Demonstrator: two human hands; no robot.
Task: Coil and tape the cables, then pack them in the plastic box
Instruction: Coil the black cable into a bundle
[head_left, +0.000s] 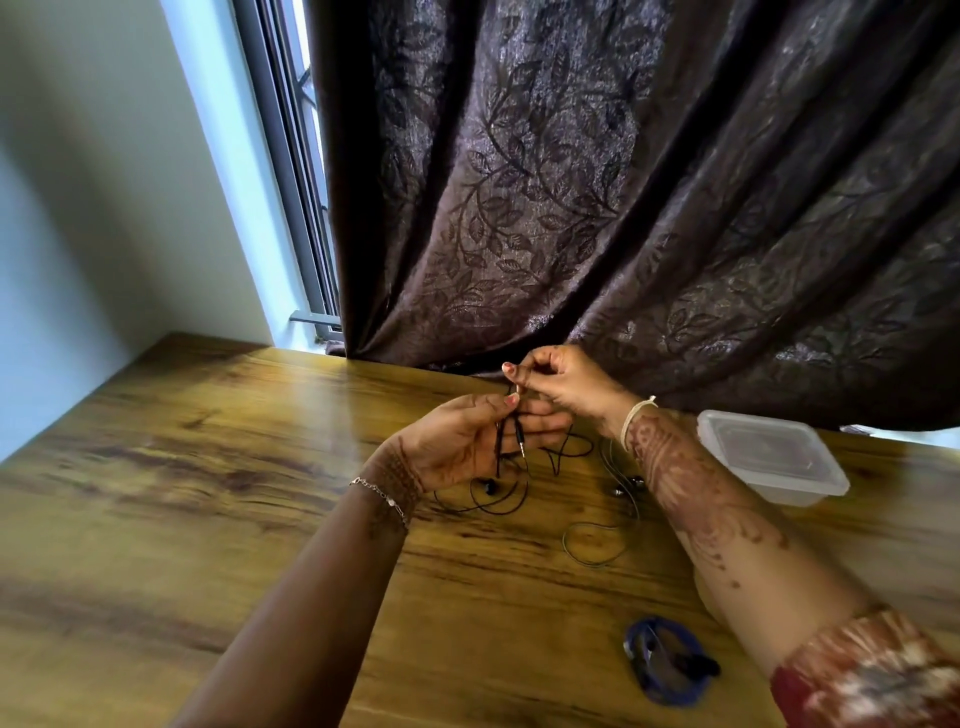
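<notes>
Blue ring-shaped roll (663, 659) idle nearest; left hand (467, 441) and right hand (569, 384) fingers both pinch thin black earphone cable (520, 439): limp, light, tangly, best gripped by plug.

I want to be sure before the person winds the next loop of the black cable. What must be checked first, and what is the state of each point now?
1. Left hand holds the black cable: ok.
2. Right hand pinches its upper part: ok.
3. Loose part free of knots: cannot tell; the loops on the table cross.
4. Grey cable apart from the black one: cannot tell; the right forearm hides the part between them.
5. Blue tape roll at hand: ok, it lies beside the right forearm.
6. Plastic box open for packing: not ok, its lid appears to be on.
</notes>
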